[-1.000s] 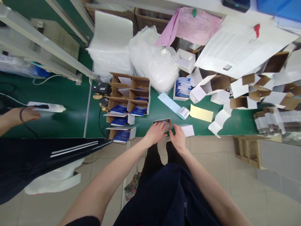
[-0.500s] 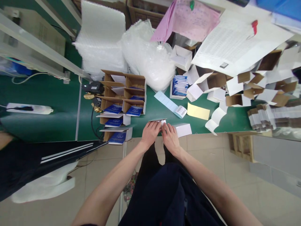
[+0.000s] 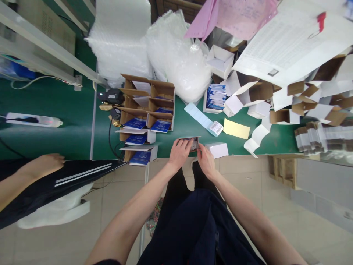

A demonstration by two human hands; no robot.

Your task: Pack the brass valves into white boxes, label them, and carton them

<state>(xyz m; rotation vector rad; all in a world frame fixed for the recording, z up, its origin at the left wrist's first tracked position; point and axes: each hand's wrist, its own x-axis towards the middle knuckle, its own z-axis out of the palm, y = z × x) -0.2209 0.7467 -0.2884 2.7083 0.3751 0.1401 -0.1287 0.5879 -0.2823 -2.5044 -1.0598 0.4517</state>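
Observation:
At the front edge of the green table, a small open cardboard box (image 3: 196, 139) sits between my hands. Something greyish shows inside it, too small to make out. My left hand (image 3: 178, 154) is closed over the box's left side and covers much of it. At the right side, my right hand (image 3: 206, 160) pinches the box's edge. Close by on the right lies a closed white box (image 3: 218, 149). Beyond the hands are a light-blue label strip (image 3: 200, 117) and a yellow paper slip (image 3: 236, 128).
Open boxes with blue booklets (image 3: 141, 157) stand on the left. Bubble wrap (image 3: 179, 59) and a white box of booklets (image 3: 216, 97) lie behind. Open white cartons (image 3: 280, 117) crowd the right. A co-worker's hand (image 3: 46, 164) is at far left.
My hands have parted slightly, and the box's inside now shows where a white flap was before. The view has shifted a little. A co-worker's hand has come into sight at the left.

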